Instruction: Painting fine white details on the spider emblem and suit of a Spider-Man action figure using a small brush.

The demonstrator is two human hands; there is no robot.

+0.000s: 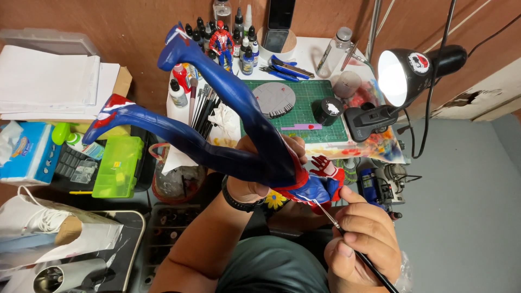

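Left hand [255, 179]: closed around the hips of the figure, a black watch [234, 199] on the wrist.
Figure [217, 116]: a blue and red model held upside down above the near edge of the table; its two blue legs rise up and to the left, ending in red and white feet.
Right hand [361, 239]: fingers pinched on a brush, just right of the figure's torso.
Brush [347, 239]: thin, dark handle, metal ferrule; its tip touches the red and blue torso.
Table [320, 57]: white top against the wooden wall.
Mat [315, 108]: green, gridded, at the table's middle, carrying a grey round base [274, 99] and a black jar [328, 110].
Bottles [239, 38]: small paint bottles along the far edge, around a small figure [221, 44].
Lamp [404, 73]: black, lit, at the right edge.
Box [118, 165]: green, off the table's left edge.
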